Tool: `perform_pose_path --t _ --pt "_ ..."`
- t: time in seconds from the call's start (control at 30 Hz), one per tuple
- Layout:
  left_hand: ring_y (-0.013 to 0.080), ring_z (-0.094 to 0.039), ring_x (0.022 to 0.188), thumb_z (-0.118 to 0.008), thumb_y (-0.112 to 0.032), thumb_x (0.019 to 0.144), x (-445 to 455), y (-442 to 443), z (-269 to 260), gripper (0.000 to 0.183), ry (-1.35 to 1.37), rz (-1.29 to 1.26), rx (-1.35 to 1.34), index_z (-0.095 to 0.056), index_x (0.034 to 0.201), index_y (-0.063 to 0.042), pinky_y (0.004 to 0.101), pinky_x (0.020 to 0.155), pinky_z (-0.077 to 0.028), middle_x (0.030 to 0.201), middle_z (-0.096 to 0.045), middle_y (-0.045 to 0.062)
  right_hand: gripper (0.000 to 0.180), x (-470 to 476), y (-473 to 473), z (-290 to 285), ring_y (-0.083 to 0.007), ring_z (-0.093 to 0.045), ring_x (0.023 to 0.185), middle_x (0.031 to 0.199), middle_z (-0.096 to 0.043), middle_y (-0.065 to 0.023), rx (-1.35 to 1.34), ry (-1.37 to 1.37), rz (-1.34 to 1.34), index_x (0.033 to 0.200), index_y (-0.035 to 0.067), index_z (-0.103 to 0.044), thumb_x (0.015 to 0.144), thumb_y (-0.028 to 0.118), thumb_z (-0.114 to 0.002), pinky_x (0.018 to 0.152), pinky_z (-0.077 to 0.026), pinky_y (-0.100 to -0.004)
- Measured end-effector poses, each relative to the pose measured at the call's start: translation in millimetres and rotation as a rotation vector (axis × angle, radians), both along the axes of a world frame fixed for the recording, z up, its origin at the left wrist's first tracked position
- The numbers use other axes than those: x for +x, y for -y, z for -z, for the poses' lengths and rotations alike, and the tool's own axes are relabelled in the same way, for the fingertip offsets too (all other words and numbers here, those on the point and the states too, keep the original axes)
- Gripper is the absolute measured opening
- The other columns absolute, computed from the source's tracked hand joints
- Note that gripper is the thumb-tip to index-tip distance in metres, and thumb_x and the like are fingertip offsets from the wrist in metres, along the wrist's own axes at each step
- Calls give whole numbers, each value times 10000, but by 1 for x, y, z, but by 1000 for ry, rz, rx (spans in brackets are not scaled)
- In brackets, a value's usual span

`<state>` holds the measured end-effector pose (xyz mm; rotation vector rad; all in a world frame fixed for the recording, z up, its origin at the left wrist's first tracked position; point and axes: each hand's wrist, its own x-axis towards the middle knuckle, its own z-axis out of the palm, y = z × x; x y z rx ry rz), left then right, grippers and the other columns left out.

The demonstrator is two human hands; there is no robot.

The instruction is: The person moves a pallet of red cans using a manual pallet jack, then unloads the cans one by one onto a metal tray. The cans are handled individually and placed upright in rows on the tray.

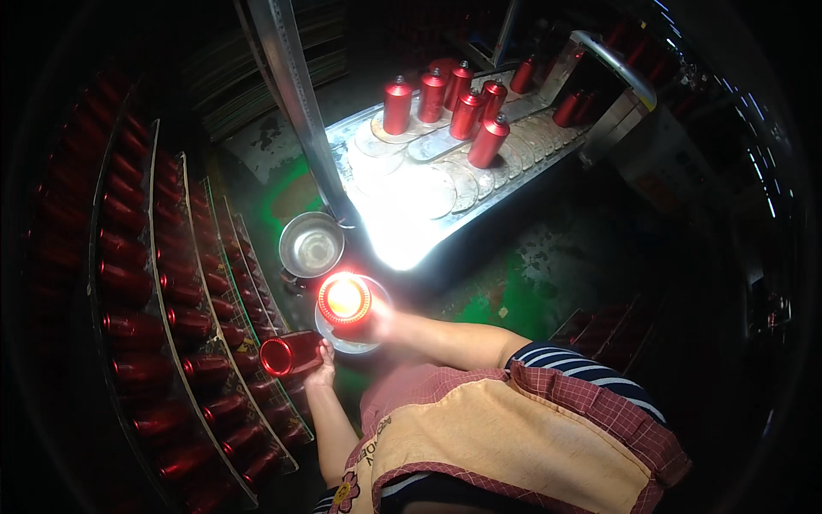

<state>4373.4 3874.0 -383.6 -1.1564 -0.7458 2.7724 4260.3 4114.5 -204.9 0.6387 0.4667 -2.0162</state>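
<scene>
My left hand [326, 367] grips a glossy red bottle [292, 354] by its far end, and the ribbed round base faces left. My right hand [381, 321] holds another red bottle [350, 324] over a pale round basin [357, 349]; its base catches a very bright glare. Glare hides part of the right fingers. Just beyond stands a round metal pot [312, 245]. Further off, several red bottles [397, 106] stand upright on a lit conveyor [514, 177] of overlapping round plates.
Racks [168, 276] at left hold many red bottles lying on their sides in tiers. A metal post [292, 96] rises between the racks and the conveyor. A metal-framed housing [616, 58] spans the conveyor's far end. More racked red items [600, 334] lie at right in shadow.
</scene>
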Motion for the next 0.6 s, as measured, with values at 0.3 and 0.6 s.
perform_pose_path --t 0.3,0.6 --pt "510 -509 1122 -573 -397 837 -38 -25 11 605 122 33 -18 -546 1247 46 591 837 -568 1184 -556 282 426 -59 -90 33 -216 -638 972 1055 -666 -77 14 -40 104 1028 125 -649 909 511 -514 890 -529 -409" --pt "233 -601 1122 -621 -222 948 -232 -294 -209 477 -199 248 -1708 -524 1355 7 392 958 -502 1230 -611 98 341 -224 -426 -50 -191 -603 1070 1167 -647 -97 1092 -1056 633 1196 23 -664 881 153 -675 969 -462 -324"
